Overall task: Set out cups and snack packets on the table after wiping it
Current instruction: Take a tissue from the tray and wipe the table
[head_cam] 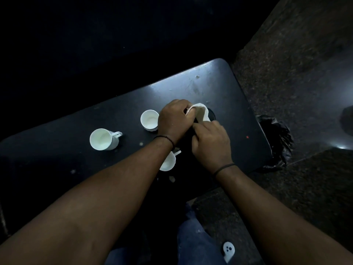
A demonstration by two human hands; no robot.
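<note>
Three white cups stand on a dark table (229, 96). One handled cup (104, 139) is at the left, a second cup (150, 119) sits just left of my left hand, and a third cup (169, 161) is partly hidden under my left wrist. My left hand (174, 120) and my right hand (211, 145) both grip a white tissue (201, 112) above a dark round object (212, 114) that is mostly hidden. No snack packets are visible.
Crumbs and smears dot the table (194, 87). A bin lined with a black bag (275, 138) stands off the table's right edge. Speckled stone floor (286, 83) lies to the right. My knee in jeans (194, 243) is below.
</note>
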